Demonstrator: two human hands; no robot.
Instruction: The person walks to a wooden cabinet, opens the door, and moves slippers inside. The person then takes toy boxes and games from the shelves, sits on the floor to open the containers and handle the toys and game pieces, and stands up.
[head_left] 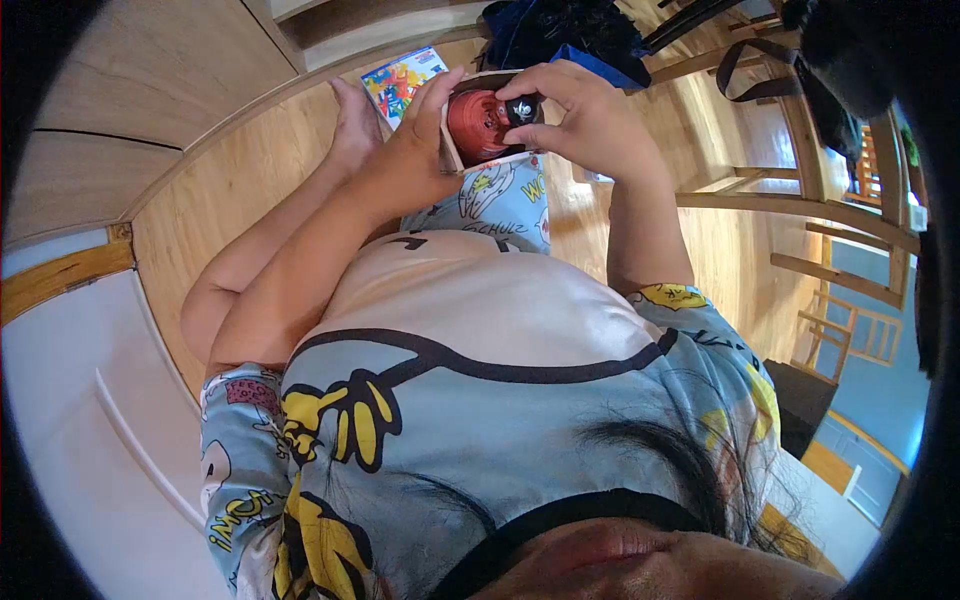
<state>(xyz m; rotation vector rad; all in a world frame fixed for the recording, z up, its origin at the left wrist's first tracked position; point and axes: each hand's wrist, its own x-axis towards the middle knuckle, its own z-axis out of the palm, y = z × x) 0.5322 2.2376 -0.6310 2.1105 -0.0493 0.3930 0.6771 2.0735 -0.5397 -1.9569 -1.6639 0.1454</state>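
Near the top of the head view, an open cardboard box [456,168] is held over my lap. Inside lies a red ribbed, barrel-like toy [472,125]. My left hand [432,135] is closed on the box's left side, fingers along its edge. With thumb and fingertips, my right hand [575,112] pinches a small figure with a round black head [521,109] bearing a white skull mark. The figure is at the right of the red toy, and whether it is attached to it I cannot tell. My right fingers hide part of the box's right side.
A colourful printed box [402,78] lies on the wooden floor [270,150] beyond my left hand, close to my bare foot [357,125]. A dark bag with blue parts [565,35] is at the top. Wooden furniture [800,205] stands at the right, with wooden panels [100,90] at the left.
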